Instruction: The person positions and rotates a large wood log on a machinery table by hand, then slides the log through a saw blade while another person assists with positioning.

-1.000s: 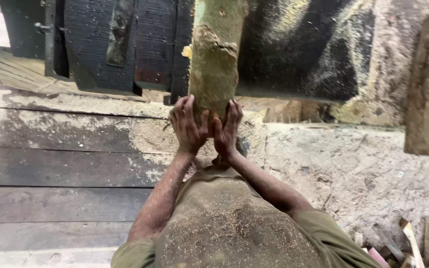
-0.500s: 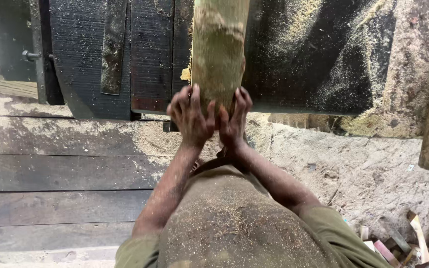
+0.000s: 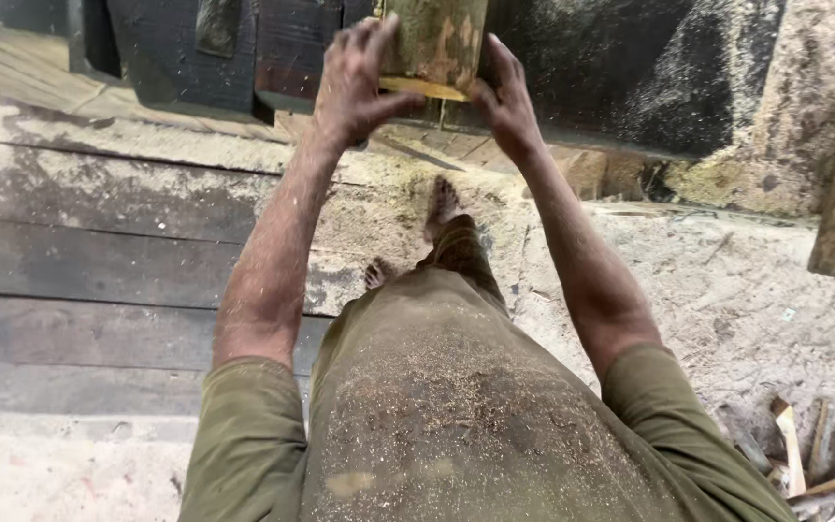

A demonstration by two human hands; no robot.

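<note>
- Left hand point(image 3: 355, 82): clamped on left face of green-barked log end point(image 3: 434, 43), fingers spread, thumb under cut edge.
- Log end: raised in front of chest, between both palms, top cropped out of frame, dark sawdust-covered machine body point(image 3: 630, 68) behind.
- Right hand point(image 3: 506, 101): pressed flat on right face of log, fingers up; probably squeezing rather than wrapping, far side hidden.
- Best done with even squeeze from both sides, elbows in, log kept plumb, bare feet point(image 3: 442, 205) kept clear under load.
- Count: one log, two hands, two feet showing, roughly four floor planks point(image 3: 79, 251), small heap of wood scraps point(image 3: 814, 464) bottom right, number unclear.
</note>
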